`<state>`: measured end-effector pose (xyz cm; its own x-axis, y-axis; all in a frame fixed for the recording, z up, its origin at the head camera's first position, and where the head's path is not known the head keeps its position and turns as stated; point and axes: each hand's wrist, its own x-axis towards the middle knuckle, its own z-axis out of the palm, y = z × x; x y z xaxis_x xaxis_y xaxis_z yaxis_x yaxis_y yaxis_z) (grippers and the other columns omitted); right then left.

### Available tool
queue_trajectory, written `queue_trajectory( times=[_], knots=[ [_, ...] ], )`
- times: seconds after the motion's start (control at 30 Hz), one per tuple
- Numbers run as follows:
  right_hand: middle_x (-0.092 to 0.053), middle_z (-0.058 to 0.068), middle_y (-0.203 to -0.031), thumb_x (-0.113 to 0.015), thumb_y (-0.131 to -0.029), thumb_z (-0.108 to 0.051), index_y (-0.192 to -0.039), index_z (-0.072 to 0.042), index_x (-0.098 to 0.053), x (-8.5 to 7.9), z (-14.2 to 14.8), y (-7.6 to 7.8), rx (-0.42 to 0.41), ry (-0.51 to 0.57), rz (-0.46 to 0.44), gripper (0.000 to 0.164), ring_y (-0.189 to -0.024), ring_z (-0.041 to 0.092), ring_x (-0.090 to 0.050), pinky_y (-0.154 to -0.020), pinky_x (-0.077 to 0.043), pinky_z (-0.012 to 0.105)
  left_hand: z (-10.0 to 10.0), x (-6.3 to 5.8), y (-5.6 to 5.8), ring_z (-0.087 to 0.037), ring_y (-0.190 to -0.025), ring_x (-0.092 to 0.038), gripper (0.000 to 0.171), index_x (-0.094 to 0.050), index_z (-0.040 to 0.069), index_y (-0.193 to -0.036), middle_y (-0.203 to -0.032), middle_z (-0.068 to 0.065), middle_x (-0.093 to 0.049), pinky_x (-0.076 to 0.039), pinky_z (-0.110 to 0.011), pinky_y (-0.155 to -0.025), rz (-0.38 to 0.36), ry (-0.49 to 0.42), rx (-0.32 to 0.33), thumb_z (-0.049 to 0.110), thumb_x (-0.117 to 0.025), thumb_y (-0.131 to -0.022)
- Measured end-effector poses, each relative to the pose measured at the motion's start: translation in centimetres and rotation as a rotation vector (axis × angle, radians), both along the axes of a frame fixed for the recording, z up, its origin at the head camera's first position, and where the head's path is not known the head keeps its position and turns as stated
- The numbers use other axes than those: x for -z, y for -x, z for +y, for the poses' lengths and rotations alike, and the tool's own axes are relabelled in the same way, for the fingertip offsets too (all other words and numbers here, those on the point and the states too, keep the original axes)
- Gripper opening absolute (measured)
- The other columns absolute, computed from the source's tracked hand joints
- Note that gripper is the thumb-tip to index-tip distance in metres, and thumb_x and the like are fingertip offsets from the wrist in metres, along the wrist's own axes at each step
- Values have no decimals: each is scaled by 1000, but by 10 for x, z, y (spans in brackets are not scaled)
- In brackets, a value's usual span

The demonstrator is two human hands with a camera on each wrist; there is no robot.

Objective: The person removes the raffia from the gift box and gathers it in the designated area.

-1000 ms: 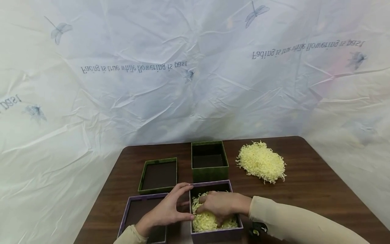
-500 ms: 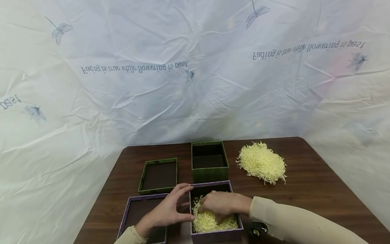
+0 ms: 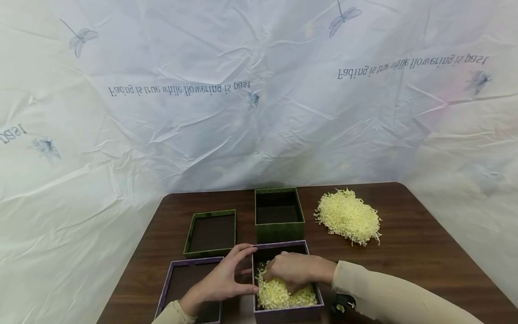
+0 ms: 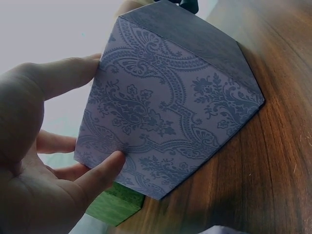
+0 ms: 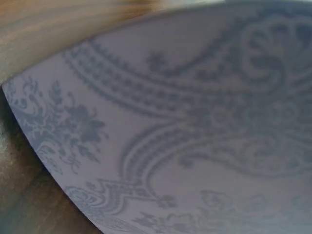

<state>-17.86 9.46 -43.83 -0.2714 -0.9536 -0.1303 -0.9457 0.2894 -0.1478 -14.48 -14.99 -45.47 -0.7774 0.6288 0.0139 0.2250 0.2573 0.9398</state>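
A purple box (image 3: pixel 288 314) with a grey-blue floral pattern stands at the table's near edge, holding pale yellow shredded paper (image 3: pixel 275 294). My left hand (image 3: pixel 221 280) steadies its left side, thumb and fingers spread along the wall and rim. In the left wrist view, the fingertips (image 4: pixel 116 158) rest on the patterned wall (image 4: pixel 146 97). My right hand (image 3: pixel 292 271) reaches down into the box, knuckles up, with its fingertips buried in the shreds; I cannot tell whether they grip any. The patterned wall (image 5: pixel 161 122) nearly fills the right wrist view.
An open green box (image 3: pixel 280 231) stands behind the purple one. To its left lies a green lid (image 3: pixel 210 252), and a purple lid (image 3: pixel 165 288) lies partly under my left forearm. A loose heap of shredded paper (image 3: pixel 348 216) sits at the back right of the wooden table (image 3: pixel 408 243).
My right hand's fingers have drawn in and sunk deeper into the shredded paper. My left hand stays against the box's side. The boxes, lids and loose heap stay in place.
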Motion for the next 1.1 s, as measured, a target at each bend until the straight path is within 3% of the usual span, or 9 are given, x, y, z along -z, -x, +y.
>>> queue_trajectory(
  times=[0.3,0.53,0.83,1.1],
  knots=[
    [-67,-10,-110,-72,-67,8,-113,-26,-67,-7,6,3,10,63,-31,57,-90,0,-64,-64,-50,10,0,1,1,-43,-140,-31,85,-33,9,-150,-150,-12,-24,-53,-29,-95,-2,12,3,26,-80,-82],
    [-67,-7,-116,-71,-63,8,-110,-23,-67,-14,11,4,14,95,1,56,-96,4,-65,-75,-54,14,0,1,1,-42,-139,-33,85,-33,9,-151,-150,-11,-24,-52,-33,-97,-1,13,0,28,-80,-82],
    [-65,-11,-103,-68,-61,9,-103,-23,-66,-21,15,5,20,128,30,52,-88,0,-61,-75,-51,11,1,0,1,-40,-140,-31,83,-34,11,-150,-150,-11,-24,-52,-33,-98,-3,16,-8,27,-80,-83],
    [-62,-11,-98,-60,-57,14,-99,-22,-64,-32,19,2,53,161,-14,55,-79,-3,-55,-70,-48,8,1,-1,0,-41,-140,-32,83,-35,9,-149,-150,-13,-25,-52,-27,-96,-10,21,-11,27,-80,-83]
  ],
)
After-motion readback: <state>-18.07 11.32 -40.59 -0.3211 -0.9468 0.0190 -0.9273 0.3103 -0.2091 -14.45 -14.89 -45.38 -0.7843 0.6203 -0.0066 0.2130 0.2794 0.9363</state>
